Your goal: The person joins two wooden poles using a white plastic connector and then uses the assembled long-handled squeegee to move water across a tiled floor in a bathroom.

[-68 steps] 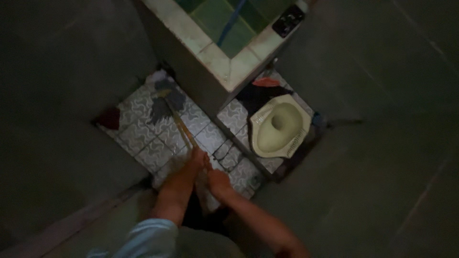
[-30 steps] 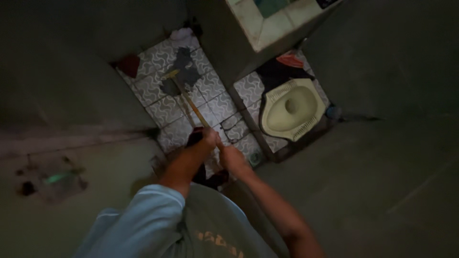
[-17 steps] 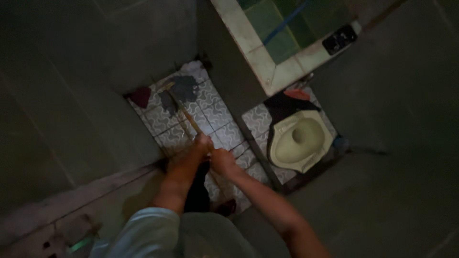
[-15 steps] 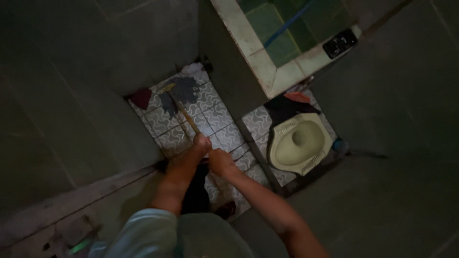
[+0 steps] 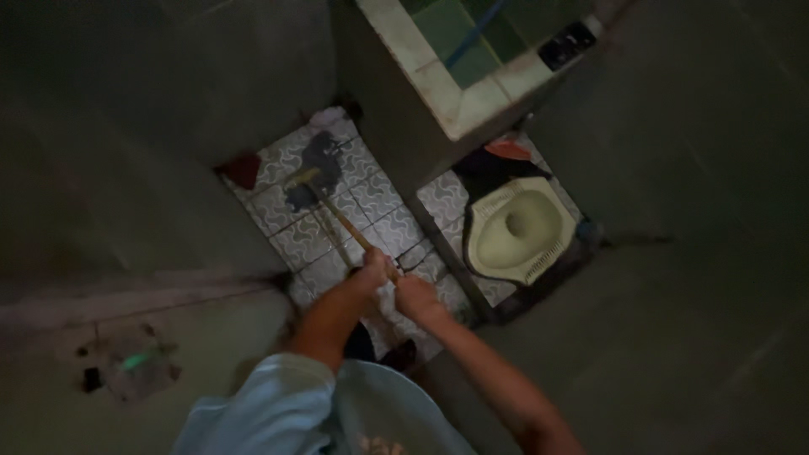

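Wooden broom handle (image 5: 344,226) stays gripped by left hand (image 5: 373,268) and right hand (image 5: 413,293), its head (image 5: 305,184) hardly shifted on patterned tiles (image 5: 371,190)

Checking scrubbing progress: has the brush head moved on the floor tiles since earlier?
Cannot tell: the brush head sits by the same dark patch throughout; the camera moves.

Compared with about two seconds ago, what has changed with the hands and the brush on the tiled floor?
Little changed. Both hands, the left hand and right hand, keep their grip on the wooden handle of the long brush. The brush head stays on the patterned floor tiles near the dark wet patch, shifting only slightly. The squat toilet and tiled water basin have not moved; mainly the camera view swung.
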